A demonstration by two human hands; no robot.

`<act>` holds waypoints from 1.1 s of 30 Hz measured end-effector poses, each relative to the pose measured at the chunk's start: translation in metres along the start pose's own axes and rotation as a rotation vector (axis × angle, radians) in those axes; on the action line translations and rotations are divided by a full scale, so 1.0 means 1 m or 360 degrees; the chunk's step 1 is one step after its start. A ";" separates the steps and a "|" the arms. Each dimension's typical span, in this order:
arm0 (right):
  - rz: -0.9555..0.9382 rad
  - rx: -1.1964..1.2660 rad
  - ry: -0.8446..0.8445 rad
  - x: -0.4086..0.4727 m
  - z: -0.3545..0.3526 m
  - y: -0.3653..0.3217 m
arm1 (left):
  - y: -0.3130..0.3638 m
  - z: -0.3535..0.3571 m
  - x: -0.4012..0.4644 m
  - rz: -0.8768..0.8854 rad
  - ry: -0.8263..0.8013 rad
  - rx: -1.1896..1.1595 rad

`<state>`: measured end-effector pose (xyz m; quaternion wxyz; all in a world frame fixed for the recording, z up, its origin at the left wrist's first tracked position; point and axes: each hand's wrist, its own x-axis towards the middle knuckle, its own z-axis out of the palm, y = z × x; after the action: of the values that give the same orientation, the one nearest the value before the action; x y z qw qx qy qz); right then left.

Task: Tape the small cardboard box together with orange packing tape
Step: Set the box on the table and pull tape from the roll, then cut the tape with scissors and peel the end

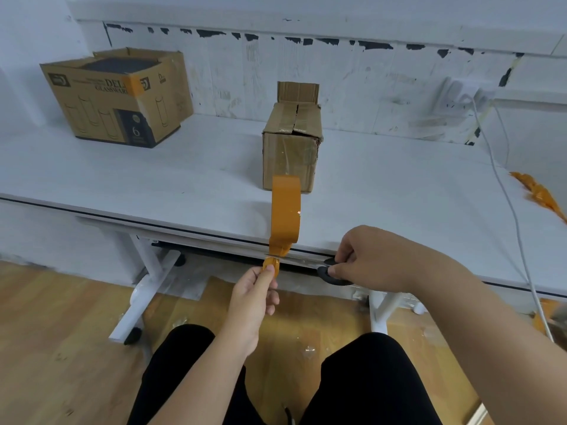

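The small cardboard box [291, 148] stands on the white table [153, 179], one top flap raised at the back. A strip of orange packing tape [286, 210] runs from the box's front face down past the table edge. My left hand [256, 302] pinches the crumpled lower end of the strip. My right hand [377, 259] grips black-handled scissors [329, 269], whose blades lie across the tape just above my left fingers.
A larger glassware carton [119, 96] sits at the back left of the table. Crumpled orange tape scraps [537, 191] lie at the right edge, beside a white cable [506, 204]. My knees are below, over a wooden floor.
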<state>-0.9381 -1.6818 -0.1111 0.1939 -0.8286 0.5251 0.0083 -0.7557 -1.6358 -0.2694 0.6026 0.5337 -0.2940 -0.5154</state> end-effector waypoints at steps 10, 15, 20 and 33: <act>-0.0096 -0.0022 -0.0090 -0.013 -0.027 0.008 | -0.006 -0.017 -0.008 -0.0014 0.0043 -0.0031; -0.0195 0.0048 0.0049 -0.018 -0.039 0.022 | 0.010 -0.024 -0.010 0.0234 0.0044 0.0085; -0.0125 0.0086 0.0166 -0.010 -0.048 0.042 | 0.047 -0.029 -0.012 0.0487 0.0001 0.0108; 0.0113 0.0150 0.0308 0.036 -0.046 0.077 | 0.126 -0.022 0.003 0.0753 -0.0048 0.0282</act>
<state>-0.9977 -1.7568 -0.1005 0.1806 -0.7964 0.5702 -0.0894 -0.6958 -1.6437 -0.1564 0.6528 0.4929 -0.4639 -0.3401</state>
